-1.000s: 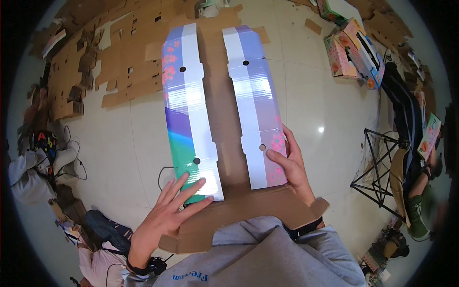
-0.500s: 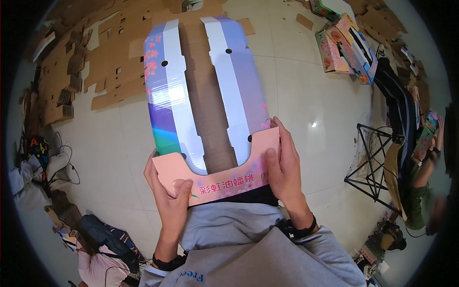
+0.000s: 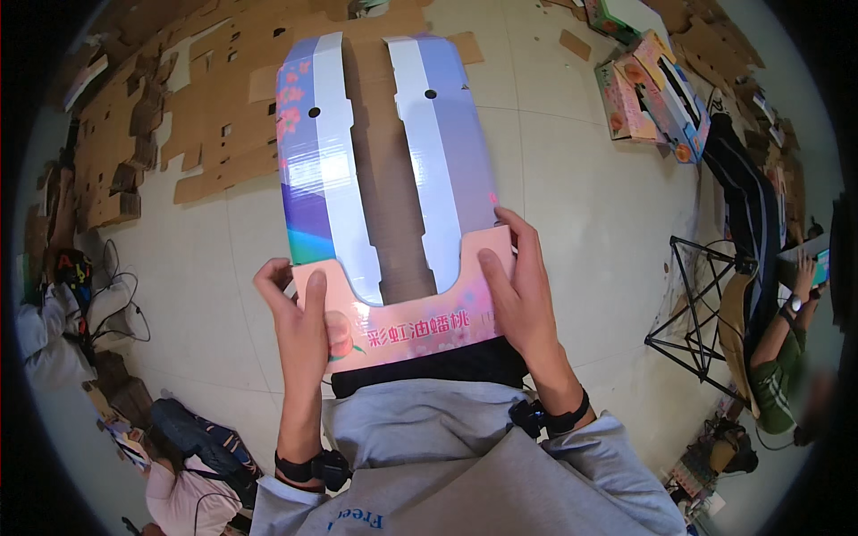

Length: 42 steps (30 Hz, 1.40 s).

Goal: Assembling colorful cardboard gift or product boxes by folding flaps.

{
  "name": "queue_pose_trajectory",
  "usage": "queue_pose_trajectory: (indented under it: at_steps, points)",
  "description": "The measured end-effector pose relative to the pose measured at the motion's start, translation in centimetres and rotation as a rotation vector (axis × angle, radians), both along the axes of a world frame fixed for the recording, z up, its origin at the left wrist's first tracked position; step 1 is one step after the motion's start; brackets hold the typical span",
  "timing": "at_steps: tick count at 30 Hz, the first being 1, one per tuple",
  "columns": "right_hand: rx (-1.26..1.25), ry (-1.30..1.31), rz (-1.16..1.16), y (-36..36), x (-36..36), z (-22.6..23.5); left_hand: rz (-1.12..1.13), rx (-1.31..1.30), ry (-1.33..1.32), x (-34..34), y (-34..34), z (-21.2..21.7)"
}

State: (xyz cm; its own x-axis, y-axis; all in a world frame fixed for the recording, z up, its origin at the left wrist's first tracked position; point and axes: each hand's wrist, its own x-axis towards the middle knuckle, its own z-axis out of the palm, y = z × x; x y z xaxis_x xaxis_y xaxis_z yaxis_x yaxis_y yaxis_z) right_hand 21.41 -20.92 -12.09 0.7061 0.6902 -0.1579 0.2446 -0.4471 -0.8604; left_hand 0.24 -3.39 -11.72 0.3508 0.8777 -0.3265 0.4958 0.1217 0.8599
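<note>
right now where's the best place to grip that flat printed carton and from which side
Take the printed carton by its near pink flap, from both short ends. The left hand and right hand already pinch it there. The sheet is long and floppy, so gripping that stiff folded edge from both sides likely steadies it.

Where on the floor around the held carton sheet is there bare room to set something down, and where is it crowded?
Bare tile lies right of the printed carton sheet, between it and the black wire stand, and left of the left hand toward the cables. The upper left is crowded with brown cardboard blanks; the upper right holds folded boxes.
</note>
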Motion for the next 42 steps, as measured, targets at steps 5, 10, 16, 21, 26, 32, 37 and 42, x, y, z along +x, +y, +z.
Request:
queue_pose_trajectory:
  at_steps: [5, 10, 16, 21, 26, 32, 37, 42]
  points:
    - [0.013, 0.132, 0.014, 1.9, 2.1, -1.5, 0.067, -0.064, -0.084, 0.5, 1.5, -1.5]
    - [-0.120, 0.131, 0.001, 0.2, 2.1, 1.7, -0.024, -0.092, -0.097, -0.6, -0.8, 1.6]
    - [-0.456, 0.491, 0.192, -6.2, 3.0, 6.2, -0.336, -0.137, 0.171, -5.0, -3.3, 8.4]
    - [-0.008, -0.166, 0.145, -1.5, 8.3, 0.8, -0.693, 0.434, 0.299, -1.6, 1.8, 7.7]
    - [-0.036, -0.270, 0.337, 10.4, 13.2, -1.9, -0.799, 0.618, 0.286, 10.5, 9.7, 2.7]
    - [-0.172, -0.260, 0.295, 14.0, 12.0, -2.2, -0.696, 0.555, 0.490, 16.5, 12.1, -0.3]
    - [-0.092, -0.107, 0.145, 12.4, 11.5, -2.7, -0.569, 0.300, 0.256, 15.3, 11.7, 0.0]
    - [0.139, -0.192, 0.225, 12.5, 15.3, -8.7, -0.389, 0.361, 0.376, 15.1, 12.7, -1.7]
